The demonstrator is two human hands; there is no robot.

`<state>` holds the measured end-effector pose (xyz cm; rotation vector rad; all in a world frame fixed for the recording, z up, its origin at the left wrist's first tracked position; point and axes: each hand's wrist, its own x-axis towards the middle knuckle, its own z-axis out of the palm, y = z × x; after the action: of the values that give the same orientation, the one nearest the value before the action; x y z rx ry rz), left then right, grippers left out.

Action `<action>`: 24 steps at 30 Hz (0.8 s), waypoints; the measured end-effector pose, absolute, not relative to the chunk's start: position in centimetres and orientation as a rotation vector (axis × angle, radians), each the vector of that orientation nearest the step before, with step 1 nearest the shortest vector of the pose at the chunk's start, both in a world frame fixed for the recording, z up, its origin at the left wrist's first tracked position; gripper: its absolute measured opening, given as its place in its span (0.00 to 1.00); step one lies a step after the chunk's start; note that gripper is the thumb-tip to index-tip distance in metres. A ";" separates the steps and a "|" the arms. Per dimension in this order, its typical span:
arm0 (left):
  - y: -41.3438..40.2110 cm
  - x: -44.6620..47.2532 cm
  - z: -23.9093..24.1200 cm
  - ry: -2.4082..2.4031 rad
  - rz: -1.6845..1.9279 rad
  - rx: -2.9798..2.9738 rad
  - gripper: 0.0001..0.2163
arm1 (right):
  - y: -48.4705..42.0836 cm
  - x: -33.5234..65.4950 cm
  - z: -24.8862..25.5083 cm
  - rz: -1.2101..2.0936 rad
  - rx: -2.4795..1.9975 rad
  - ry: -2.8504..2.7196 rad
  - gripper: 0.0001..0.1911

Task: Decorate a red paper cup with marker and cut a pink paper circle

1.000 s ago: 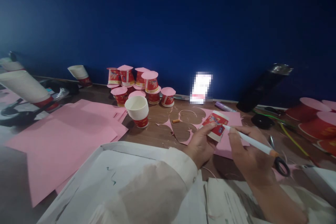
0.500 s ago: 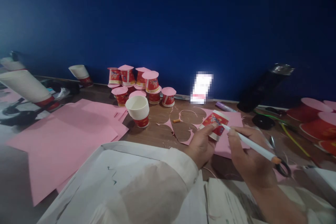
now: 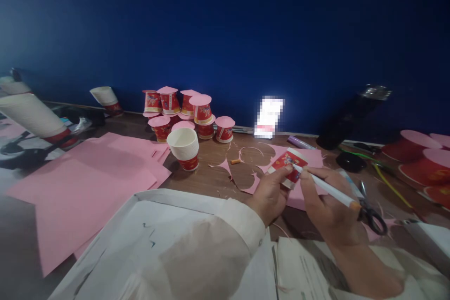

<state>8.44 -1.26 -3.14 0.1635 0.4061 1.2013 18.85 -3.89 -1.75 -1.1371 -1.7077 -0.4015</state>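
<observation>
My left hand [image 3: 272, 194] is closed round a red printed paper cup [image 3: 286, 167], its thumb on the printed side. In my right hand [image 3: 328, 208] is a white marker [image 3: 332, 191] with an orange end, its tip at the cup's printed surface. Whether the tip touches cannot be made out. Pink paper [image 3: 312, 159] lies beneath both hands. Left of them, a stack of white-rimmed paper cups [image 3: 183, 147] stands upright. Behind it are several upturned red cups [image 3: 203, 108] topped with pink paper discs, some piled in two layers.
Large pink sheets [image 3: 94, 173] spread across the left. Scissors [image 3: 372, 215] lie right of my right hand, near a black bottle [image 3: 346, 112]. A bright phone [image 3: 269, 117] leans on the blue wall. Pink offcuts [image 3: 221, 165] and an orange marker cap [image 3: 235, 161] lie mid-table.
My right hand and the marker have shifted slightly left, nearer the thumb of my left hand. More of the scissors shows. The cup stays in my left hand.
</observation>
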 end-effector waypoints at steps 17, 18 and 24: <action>-0.9 8.3 -3.2 0.394 1.183 0.132 0.08 | -3.7 18.9 -1.5 -0.465 -1.123 -1.736 0.03; -0.9 8.3 -3.3 0.396 1.181 0.131 0.09 | -3.7 18.8 -1.5 -0.472 -1.117 -1.733 0.02; -0.9 8.2 -3.3 0.358 1.176 0.117 0.09 | -3.8 19.0 -1.5 -0.449 -1.150 -1.727 0.04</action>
<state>8.21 -0.86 -3.30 0.1175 0.3577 1.1760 18.97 -3.81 -1.51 -1.1501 -1.7271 -0.4486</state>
